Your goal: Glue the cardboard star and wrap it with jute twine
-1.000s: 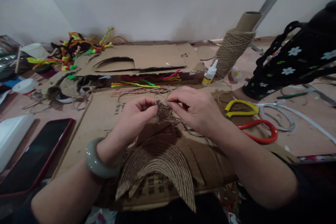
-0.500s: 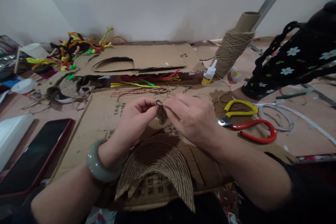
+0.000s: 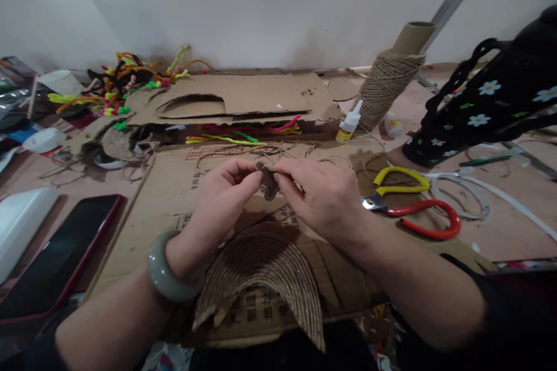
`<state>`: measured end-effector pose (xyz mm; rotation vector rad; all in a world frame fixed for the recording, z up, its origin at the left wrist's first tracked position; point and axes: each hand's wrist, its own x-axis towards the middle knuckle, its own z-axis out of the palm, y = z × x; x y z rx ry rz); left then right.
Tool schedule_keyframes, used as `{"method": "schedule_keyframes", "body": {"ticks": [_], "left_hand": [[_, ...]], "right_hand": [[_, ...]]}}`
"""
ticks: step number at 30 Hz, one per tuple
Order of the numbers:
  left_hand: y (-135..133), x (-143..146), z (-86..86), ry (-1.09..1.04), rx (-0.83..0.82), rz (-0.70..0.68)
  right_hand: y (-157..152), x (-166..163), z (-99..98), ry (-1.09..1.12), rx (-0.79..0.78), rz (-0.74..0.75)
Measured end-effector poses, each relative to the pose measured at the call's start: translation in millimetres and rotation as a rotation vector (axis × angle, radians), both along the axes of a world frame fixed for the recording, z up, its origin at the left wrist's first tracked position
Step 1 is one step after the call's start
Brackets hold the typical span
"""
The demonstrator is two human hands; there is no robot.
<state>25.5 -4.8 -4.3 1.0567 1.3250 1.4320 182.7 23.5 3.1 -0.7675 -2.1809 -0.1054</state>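
Gripping a small brown twine-wrapped piece (image 3: 267,181) between thumb and forefinger of the left hand (image 3: 221,194), fingers curled shut on its left edge. Pinching the same piece from the right with the closed fingertips of the right hand (image 3: 322,197). Held up at the centre of the scene, just above a flat printed cardboard sheet (image 3: 174,185), with loose strands of thin twine trailing on the far side.

Worn on the left wrist: a pale green stone bangle (image 3: 167,269). Lying nearer than the hands, between the two forearms: a curved fan-shaped cardboard panel covered in rows of twine (image 3: 261,266), resting on the sheet.

Just right of the right hand: scissors with one yellow and one red handle (image 3: 409,203), flat on the table, blades pointing towards the wrist. Further off to the right: a small white glue bottle with a yellow label (image 3: 348,124), leaning beside a tilted cardboard tube wound with jute twine (image 3: 385,90). At the far right edge: a black bag with a white flower print (image 3: 487,104).

Far left: a tangled heap of bright pipe cleaners (image 3: 117,84). Near left: a dark phone in a red case (image 3: 65,255), face up, well apart from the hands.
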Motion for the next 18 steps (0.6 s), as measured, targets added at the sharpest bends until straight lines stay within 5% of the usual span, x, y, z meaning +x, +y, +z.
{"method": "schedule_keyframes", "body": {"ticks": [12, 18], "left_hand": [[-2.1, -0.1, -1.9, -0.018, 0.058, -0.036], [-2.6, 0.4, -6.9, -0.011, 0.071, -0.080]], "right_hand": [[0.1, -1.3, 0.0, 0.031, -0.073, -0.009], [-1.8, -0.6, -1.9, -0.044, 0.028, -0.021]]}}
